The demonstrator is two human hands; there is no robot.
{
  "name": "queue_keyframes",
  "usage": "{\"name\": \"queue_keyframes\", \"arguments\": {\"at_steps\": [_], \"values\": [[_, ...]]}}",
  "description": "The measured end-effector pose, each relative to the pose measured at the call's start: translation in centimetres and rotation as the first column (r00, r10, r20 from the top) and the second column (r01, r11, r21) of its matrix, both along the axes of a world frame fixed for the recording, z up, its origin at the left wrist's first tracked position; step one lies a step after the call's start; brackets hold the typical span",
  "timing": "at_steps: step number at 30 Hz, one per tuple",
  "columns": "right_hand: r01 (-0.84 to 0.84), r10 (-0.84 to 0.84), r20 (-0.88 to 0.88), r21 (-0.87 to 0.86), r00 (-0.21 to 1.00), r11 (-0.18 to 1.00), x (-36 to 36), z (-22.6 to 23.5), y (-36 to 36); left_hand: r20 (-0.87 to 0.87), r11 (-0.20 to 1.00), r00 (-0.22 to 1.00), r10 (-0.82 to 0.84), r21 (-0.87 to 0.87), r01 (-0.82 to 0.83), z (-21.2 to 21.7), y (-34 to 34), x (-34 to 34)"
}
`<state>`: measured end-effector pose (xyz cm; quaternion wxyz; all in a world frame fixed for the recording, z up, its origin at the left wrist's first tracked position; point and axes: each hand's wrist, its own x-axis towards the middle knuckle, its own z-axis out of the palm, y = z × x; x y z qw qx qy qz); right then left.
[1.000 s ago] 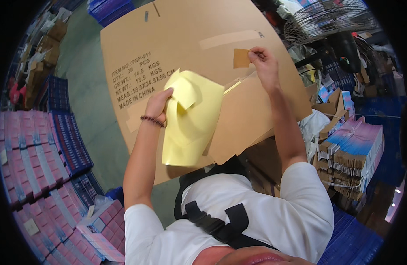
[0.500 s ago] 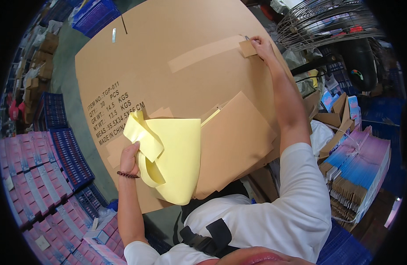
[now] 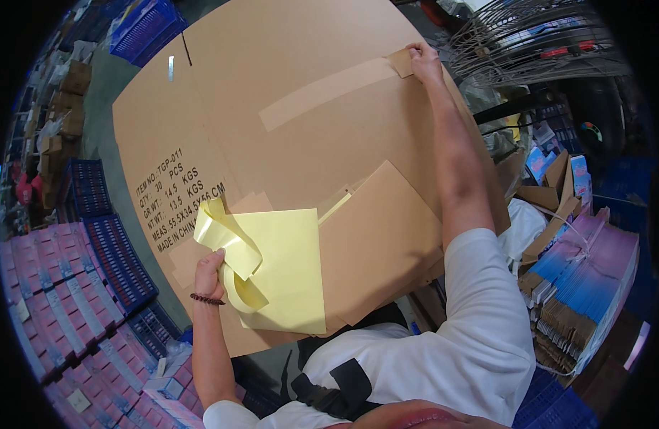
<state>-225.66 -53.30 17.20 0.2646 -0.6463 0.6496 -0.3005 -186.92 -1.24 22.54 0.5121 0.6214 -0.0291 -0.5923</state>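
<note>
A large sheet of brown cardboard (image 3: 286, 57) with black print spreads out in front of me. My left hand (image 3: 210, 275), a beaded bracelet at its wrist, is closed on a folded yellow paper strip (image 3: 233, 247) with a glossy surface. Under that strip a larger yellow sheet (image 3: 290, 250) lies against the board, partly over a stack of smaller brown cardboard pieces (image 3: 383, 229). At the far right, my right hand (image 3: 426, 64) pinches a small brown cardboard piece (image 3: 400, 63) at the end of a pale brown tape strip (image 3: 329, 93) on the board.
A caged fan (image 3: 544, 50) stands at the far right. Below it sits a tied bundle of flat pink and blue cartons (image 3: 583, 264). Pink boxes (image 3: 54, 264) and blue crates (image 3: 119, 250) line the left, with another blue crate (image 3: 147, 32) at the far left.
The yellow sheet's lower part, curled before, now lies flatter with its corner down. My right hand has shifted slightly farther away with the small cardboard piece. My left hand keeps its hold.
</note>
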Motion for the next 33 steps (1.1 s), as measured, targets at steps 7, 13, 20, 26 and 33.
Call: {"name": "queue_keyframes", "arguments": {"at_steps": [7,13,20,26,33], "values": [[0.051,-0.048,-0.069,0.039,0.996,0.998,0.6,0.4,-0.2,-0.004,0.999,0.999,-0.054,-0.002,0.054,-0.5,0.4,0.7],[0.054,-0.045,-0.141,0.06,0.989,0.997,0.7,0.7,-0.2,-0.023,0.998,0.998,-0.064,-0.024,0.063,-1.0,0.7,1.1],[0.072,-0.059,-0.212,0.054,0.975,0.996,1.2,1.0,0.0,-0.012,0.997,0.997,-0.07,-0.026,0.07,-0.4,0.4,0.7],[0.072,-0.058,-0.292,0.038,0.955,0.997,2.0,1.6,1.6,0.0,0.998,0.998,-0.065,-0.024,0.065,-0.3,0.4,0.6],[0.174,-0.206,-0.266,-0.137,0.942,0.975,2.4,1.0,2.6,0.013,0.997,0.997,-0.076,-0.009,0.076,-0.4,0.2,0.7]]}}
